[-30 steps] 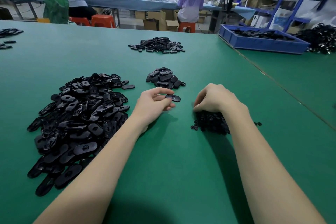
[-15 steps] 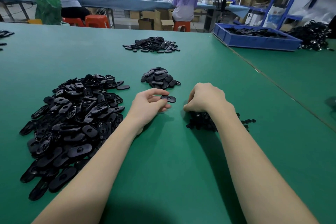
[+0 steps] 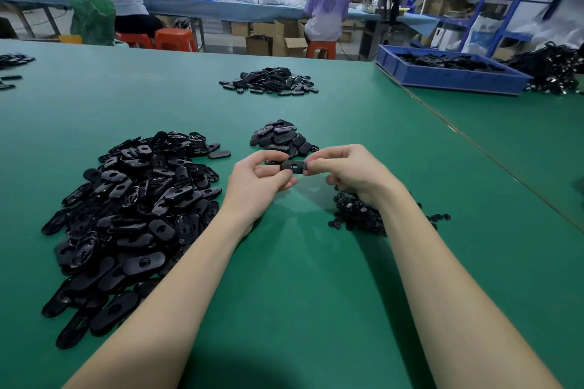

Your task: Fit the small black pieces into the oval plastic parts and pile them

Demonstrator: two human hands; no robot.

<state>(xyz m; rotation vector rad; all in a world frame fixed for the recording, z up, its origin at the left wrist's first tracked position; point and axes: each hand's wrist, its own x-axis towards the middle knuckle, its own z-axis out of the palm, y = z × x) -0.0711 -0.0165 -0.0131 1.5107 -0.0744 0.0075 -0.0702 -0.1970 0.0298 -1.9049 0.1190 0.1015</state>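
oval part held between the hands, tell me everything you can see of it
The oval part is a small, flat, matte black piece, plastic by its look, with a pale opening near its middle. It is held above the green table, long axis roughly level. The left hand pinches its left end, the right hand its right end. Fingers hide both ends.

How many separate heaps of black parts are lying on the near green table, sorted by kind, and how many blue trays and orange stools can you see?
Heaps of oval parts: 4 (big, small, far, left edge)
Heaps of small pieces: 1
Blue trays: 1
Orange stools: 3
Total: 9
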